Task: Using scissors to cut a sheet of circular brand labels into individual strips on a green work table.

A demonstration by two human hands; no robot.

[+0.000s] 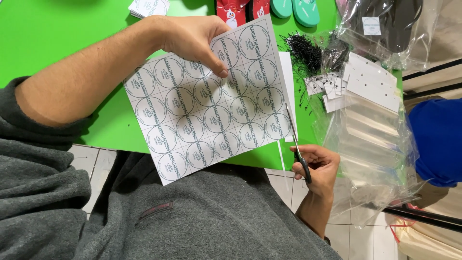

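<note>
your left hand (192,38) pinches the sticker sheet (207,101) at its 12 o'clock edge over the green table (57,33). your right hand (320,166), closed round scissors (297,147), cuts its 3 o'clock edge. clear bags (370,139) hold white cards.

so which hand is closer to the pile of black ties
Right. The right hand works the scissors at the sheet's right edge, below the black ties. The left hand pinches the sheet's top, farther off to their left.
</note>
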